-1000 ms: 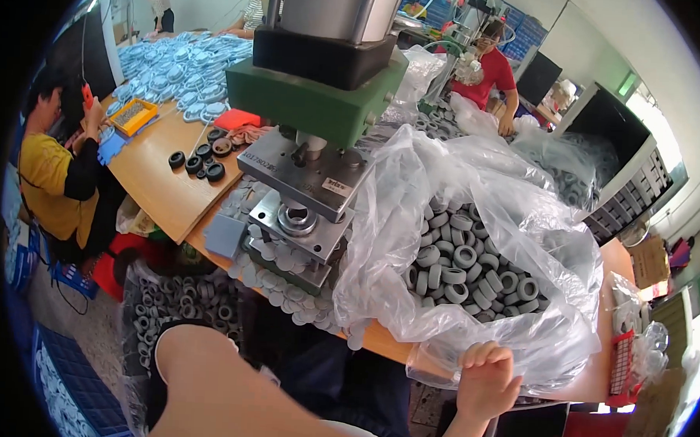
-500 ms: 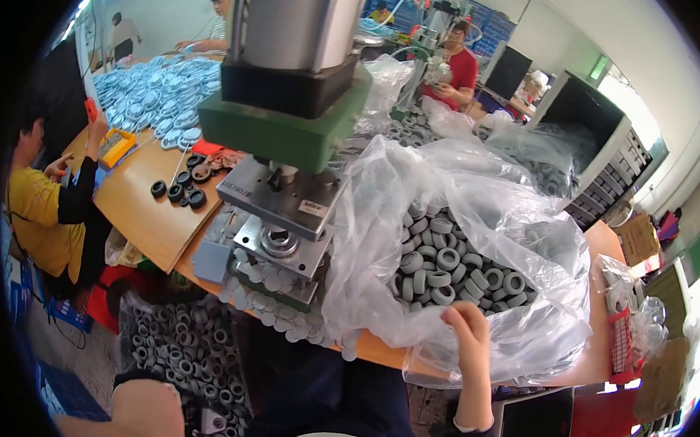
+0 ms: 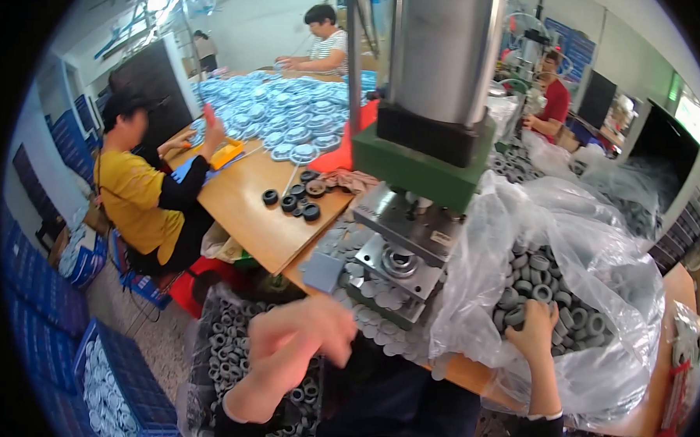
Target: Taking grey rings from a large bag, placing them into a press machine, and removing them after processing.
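Observation:
My right hand (image 3: 534,330) reaches into a clear plastic bag (image 3: 472,290) of grey rubber-like rings (image 3: 576,318). Its fingers curl round grey rings at the near left side of the pile. Motion blurs my left hand (image 3: 299,345), which is raised over a lined crate of grey rings (image 3: 239,342); whether it holds anything is unclear. Between the hands stands a press with a green head (image 3: 423,163) and a silver cylinder. Under its upper steel plate (image 3: 408,225) lies a lower die (image 3: 399,260) with a round metal seat.
Flat grey discs (image 3: 377,321) surround the press base, beside a blue-grey block (image 3: 323,272). Black rings (image 3: 292,204) lie on the wooden table (image 3: 248,222), with a heap of light blue parts (image 3: 292,110) behind. A co-worker in yellow (image 3: 144,202) sits at the left; others work farther back.
My view has turned left. My right hand has gone from above the bag's near edge down into the rings. My left hand has risen from the lower edge to in front of the press.

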The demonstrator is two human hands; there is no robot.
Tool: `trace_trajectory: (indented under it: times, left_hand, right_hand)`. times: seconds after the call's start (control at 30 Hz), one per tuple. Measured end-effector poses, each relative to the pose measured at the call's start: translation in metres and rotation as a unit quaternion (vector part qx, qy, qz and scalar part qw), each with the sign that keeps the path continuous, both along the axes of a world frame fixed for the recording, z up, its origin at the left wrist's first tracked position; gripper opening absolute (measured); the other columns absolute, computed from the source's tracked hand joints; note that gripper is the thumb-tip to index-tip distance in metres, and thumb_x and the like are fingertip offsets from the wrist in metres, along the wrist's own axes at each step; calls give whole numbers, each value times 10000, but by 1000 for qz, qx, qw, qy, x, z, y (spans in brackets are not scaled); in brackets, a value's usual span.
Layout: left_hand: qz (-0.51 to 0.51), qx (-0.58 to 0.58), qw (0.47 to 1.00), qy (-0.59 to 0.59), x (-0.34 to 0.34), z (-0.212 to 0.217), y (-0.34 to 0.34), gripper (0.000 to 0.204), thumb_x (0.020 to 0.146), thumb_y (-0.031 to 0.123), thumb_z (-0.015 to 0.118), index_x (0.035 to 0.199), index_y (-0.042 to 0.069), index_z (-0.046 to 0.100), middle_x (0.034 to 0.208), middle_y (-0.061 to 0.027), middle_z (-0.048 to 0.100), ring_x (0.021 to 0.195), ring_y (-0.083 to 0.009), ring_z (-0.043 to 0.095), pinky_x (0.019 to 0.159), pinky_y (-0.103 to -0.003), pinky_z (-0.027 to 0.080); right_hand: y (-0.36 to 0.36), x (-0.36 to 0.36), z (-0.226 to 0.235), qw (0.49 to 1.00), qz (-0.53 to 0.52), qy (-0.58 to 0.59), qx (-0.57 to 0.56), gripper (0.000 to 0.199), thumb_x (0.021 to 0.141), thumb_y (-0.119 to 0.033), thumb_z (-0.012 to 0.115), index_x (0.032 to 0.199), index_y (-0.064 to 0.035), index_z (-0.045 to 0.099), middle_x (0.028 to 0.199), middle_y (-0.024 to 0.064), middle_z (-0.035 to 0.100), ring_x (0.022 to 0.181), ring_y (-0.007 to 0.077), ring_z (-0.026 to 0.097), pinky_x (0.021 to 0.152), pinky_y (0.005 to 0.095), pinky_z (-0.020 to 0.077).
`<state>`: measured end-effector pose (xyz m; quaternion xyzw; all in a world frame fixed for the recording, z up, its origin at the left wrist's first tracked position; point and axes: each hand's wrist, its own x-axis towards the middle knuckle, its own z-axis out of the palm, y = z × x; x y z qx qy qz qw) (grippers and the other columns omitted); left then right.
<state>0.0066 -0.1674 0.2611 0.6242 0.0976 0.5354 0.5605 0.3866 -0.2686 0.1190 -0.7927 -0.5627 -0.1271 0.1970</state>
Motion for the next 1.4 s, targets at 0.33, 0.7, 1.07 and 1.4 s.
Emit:
trace_trajectory:
  times: [0.33,0.7,1.07,1.4]
  left_hand:
    - [173,50,972,149,122,-102,102,399,693,188,761,1028,45,597,948,-72,639,897,-222,598,753,-315,458]
    - [420,13,896,141,89,-167,90,325,719,104,749,991,12,595,970,-108,632,977,-277,591,889,-374,432]
    - [479,65,764,427,-36,-237,106,539,825,190,662,1265,-38,451,1299,-229,461,1290,-429,326,1012,-497,316]
    - [331,213,671,628,25,-232,178,438,819,182,600,1245,103,536,1336,-40,503,1308,-266,375,1017,-509,260]
  right_hand:
    - [-16,-64,23,819,4,519,246,592,590,82,690,1125,-22,459,1049,59,484,999,162,496,899,281,407]
    - [86,-141,30,847,203,453,192,596,656,-63,800,1181,18,530,1044,136,626,918,209,619,801,322,493]
    - [146,-165,51,877,190,410,160,329,642,-120,770,935,-37,646,869,171,636,800,351,615,687,393,501]
    - [39,-59,3,963,-159,149,159,545,685,-72,725,1194,-29,534,1224,150,546,1064,327,524,891,405,420]
